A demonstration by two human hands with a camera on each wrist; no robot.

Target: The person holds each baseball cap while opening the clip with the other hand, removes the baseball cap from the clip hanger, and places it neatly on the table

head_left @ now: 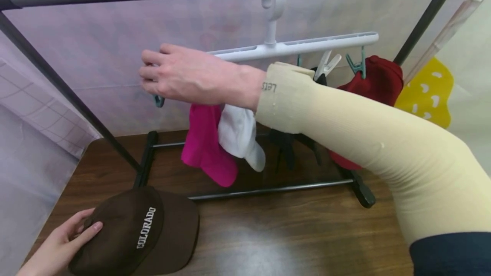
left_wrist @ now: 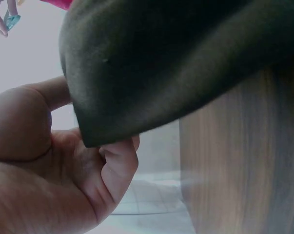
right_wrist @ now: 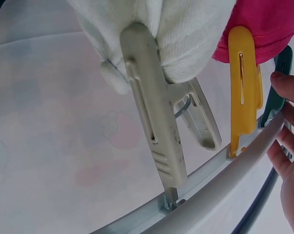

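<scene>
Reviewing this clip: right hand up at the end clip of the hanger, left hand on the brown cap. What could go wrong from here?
1. The left hand holds the brown cap only at its edge near the table's corner; lifted one-handed, it may slip.
2. The right hand grips the far end of the white hanger, which hangs by one hook; pulling could tilt it.
3. The pink sock and white sock hang right beside the teal clip; a bump might loosen them.

The right hand (head_left: 188,78) covers the white hanger's (head_left: 303,46) left end and the teal clip (head_left: 159,101) there. The sleeve hides most of the dark garment (head_left: 285,146).
</scene>
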